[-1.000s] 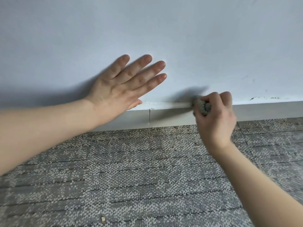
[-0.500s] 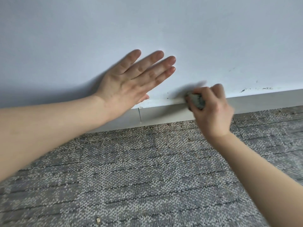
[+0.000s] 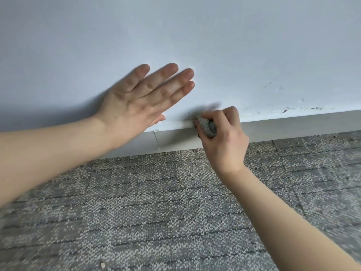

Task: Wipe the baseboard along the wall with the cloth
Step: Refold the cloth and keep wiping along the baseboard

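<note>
A pale grey baseboard (image 3: 293, 126) runs along the foot of a light blue-white wall (image 3: 214, 40). My right hand (image 3: 224, 137) is shut on a bunched grey cloth (image 3: 207, 127), which presses against the top edge of the baseboard. My left hand (image 3: 144, 98) lies flat on the wall with fingers spread, just left of the cloth, and holds nothing. A vertical joint (image 3: 157, 138) in the baseboard sits below my left hand.
Grey patterned carpet (image 3: 156, 212) covers the floor in front of the wall. Dark specks and scuffs (image 3: 300, 109) mark the wall just above the baseboard to the right. A small crumb (image 3: 102, 265) lies on the carpet near the bottom edge.
The cloth in my right hand has slid slightly left along the baseboard's top edge, toward the joint. My left hand has stayed flat on the wall. The view has tilted a little.
</note>
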